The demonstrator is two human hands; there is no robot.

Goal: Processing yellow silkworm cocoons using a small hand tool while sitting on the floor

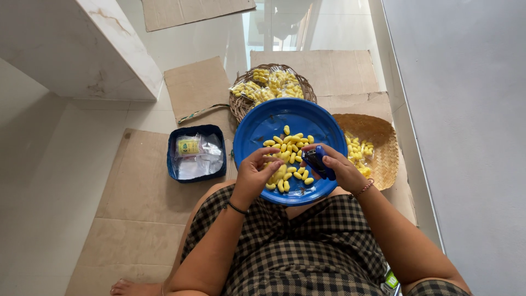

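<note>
1. Cardboard sheets [137, 186] cover the floor.
2. Blue plate [274, 118] rests on the lap, centre of view, yellow snack pieces [289, 143] piled on it.
3. Flat woven tray [378, 137] at 3 o'clock of the plate; round basket [244, 104] of filled bags at 12.
4. Blue box [196, 152] at 9 o'clock.
5. Left hand [255, 175], grip pinching snack pieces.
6. Right hand [342, 170], grip clamped round a blue stapler [316, 161].

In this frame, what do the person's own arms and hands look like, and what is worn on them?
Both arms are bare, no sleeves. The left hand has a thin dark band at its wrist; the right hand has a thin reddish beaded bracelet. No gloves or rings show.
</note>
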